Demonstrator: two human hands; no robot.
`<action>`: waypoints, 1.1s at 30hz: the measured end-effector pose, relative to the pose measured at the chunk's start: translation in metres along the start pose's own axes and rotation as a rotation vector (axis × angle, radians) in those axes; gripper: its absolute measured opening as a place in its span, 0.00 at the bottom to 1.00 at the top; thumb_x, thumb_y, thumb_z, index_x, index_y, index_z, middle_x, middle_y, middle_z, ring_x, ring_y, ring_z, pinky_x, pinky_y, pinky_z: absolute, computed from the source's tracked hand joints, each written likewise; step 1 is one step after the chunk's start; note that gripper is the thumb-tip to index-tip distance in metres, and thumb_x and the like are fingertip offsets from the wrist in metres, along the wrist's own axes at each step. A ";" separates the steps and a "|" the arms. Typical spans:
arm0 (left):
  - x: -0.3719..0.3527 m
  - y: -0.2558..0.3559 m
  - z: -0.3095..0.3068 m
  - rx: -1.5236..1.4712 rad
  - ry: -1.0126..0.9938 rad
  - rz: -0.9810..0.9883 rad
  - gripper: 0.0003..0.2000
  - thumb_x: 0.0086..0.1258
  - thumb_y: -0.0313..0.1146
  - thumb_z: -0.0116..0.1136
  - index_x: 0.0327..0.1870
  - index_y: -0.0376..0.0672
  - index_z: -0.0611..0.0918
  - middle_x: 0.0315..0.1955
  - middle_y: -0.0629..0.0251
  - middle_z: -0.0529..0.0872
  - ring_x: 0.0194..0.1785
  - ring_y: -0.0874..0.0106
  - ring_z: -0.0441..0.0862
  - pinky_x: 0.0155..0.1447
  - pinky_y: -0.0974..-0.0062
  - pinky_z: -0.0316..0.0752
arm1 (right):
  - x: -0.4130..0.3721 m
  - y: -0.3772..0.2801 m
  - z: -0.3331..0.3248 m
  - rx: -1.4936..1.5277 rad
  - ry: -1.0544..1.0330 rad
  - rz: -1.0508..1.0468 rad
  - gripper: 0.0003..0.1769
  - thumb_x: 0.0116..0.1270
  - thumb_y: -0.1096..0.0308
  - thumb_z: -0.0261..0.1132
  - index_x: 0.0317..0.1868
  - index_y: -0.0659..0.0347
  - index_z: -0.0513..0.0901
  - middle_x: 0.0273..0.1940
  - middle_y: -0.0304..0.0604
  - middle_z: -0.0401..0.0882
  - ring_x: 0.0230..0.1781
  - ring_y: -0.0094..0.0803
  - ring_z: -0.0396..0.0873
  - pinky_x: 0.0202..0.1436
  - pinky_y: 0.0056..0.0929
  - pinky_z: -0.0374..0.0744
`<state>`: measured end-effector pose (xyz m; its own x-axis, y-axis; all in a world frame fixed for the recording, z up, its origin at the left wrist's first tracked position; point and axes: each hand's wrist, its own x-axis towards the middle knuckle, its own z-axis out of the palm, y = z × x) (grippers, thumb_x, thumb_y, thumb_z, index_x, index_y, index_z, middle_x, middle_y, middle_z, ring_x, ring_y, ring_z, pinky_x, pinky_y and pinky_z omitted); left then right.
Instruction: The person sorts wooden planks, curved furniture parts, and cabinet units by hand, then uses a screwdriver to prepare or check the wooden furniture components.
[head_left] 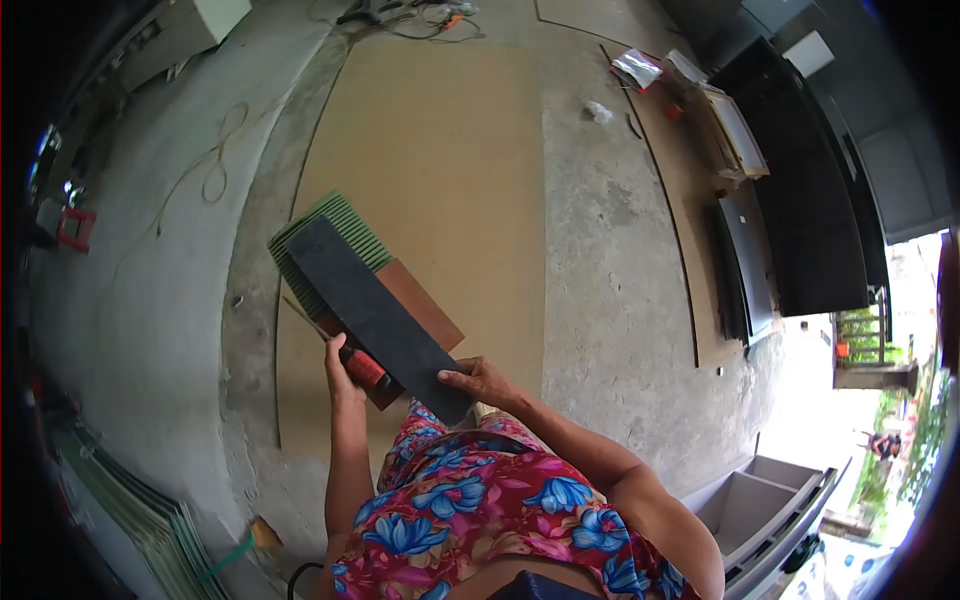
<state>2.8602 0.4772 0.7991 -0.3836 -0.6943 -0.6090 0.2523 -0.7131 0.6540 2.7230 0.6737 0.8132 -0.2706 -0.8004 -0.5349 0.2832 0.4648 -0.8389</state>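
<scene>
My left hand [345,372] is closed round a screwdriver [366,368] with a red and black handle, its thin shaft pointing up and left. A long dark grey board [372,312] with a rounded near end slants in front of me. My right hand [487,383] grips that near end, thumb on top and fingers hidden underneath. Behind the board lies a brown panel [425,303], overlapped by it in this view, with a green ridged piece [350,228] at the far end. The screwdriver handle lies along the board's left edge.
A large tan sheet [430,150] covers the concrete floor ahead. Dark panels [745,265] and a wooden frame [735,130] stand at right. A grey drawer box [755,505] is at lower right, glass-like sheets [130,500] at lower left. A cord [215,160] lies at left.
</scene>
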 end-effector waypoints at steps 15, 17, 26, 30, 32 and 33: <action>0.095 0.078 0.014 0.226 -0.008 -0.087 0.17 0.50 0.46 0.62 0.30 0.48 0.69 0.18 0.70 0.71 0.18 0.73 0.73 0.24 0.73 0.74 | 0.066 -0.052 0.017 0.048 0.232 -0.078 0.22 0.61 0.55 0.65 0.40 0.69 0.81 0.30 0.38 0.81 0.31 0.21 0.76 0.36 0.23 0.75; 0.110 0.078 0.010 0.219 0.000 -0.103 0.17 0.50 0.46 0.63 0.30 0.48 0.69 0.17 0.70 0.71 0.18 0.73 0.73 0.23 0.73 0.73 | 0.072 -0.057 0.013 0.052 0.261 -0.079 0.21 0.61 0.56 0.65 0.40 0.69 0.81 0.30 0.37 0.81 0.31 0.21 0.76 0.35 0.23 0.75; 0.155 0.103 0.031 0.193 0.082 -0.045 0.17 0.50 0.46 0.63 0.31 0.47 0.71 0.20 0.72 0.71 0.22 0.75 0.74 0.26 0.74 0.73 | 0.132 -0.082 -0.049 0.045 0.364 -0.053 0.18 0.63 0.58 0.64 0.37 0.69 0.82 0.28 0.36 0.81 0.26 0.20 0.76 0.32 0.21 0.75; 0.195 0.117 0.041 0.126 0.154 0.039 0.17 0.50 0.47 0.63 0.29 0.47 0.70 0.20 0.70 0.71 0.22 0.74 0.73 0.26 0.73 0.73 | 0.171 -0.109 -0.099 -0.079 0.430 -0.067 0.19 0.60 0.59 0.65 0.38 0.70 0.82 0.26 0.40 0.81 0.26 0.22 0.78 0.31 0.23 0.76; 0.210 0.128 0.050 0.093 0.203 0.079 0.17 0.50 0.47 0.63 0.29 0.48 0.70 0.20 0.69 0.71 0.22 0.73 0.73 0.26 0.72 0.74 | 0.187 -0.130 -0.118 -0.177 0.468 -0.050 0.18 0.60 0.59 0.65 0.37 0.70 0.82 0.25 0.39 0.81 0.26 0.21 0.77 0.30 0.23 0.76; 0.216 0.133 0.055 0.077 0.227 0.098 0.17 0.50 0.47 0.63 0.29 0.48 0.70 0.21 0.69 0.71 0.22 0.73 0.73 0.27 0.72 0.74 | 0.205 -0.123 -0.132 -0.092 0.415 -0.062 0.19 0.60 0.58 0.65 0.36 0.70 0.82 0.24 0.37 0.80 0.24 0.19 0.75 0.28 0.22 0.74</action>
<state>2.7623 0.2376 0.7796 -0.1492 -0.7698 -0.6206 0.2067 -0.6380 0.7418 2.5114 0.5028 0.7937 -0.6373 -0.6164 -0.4625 0.1762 0.4677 -0.8661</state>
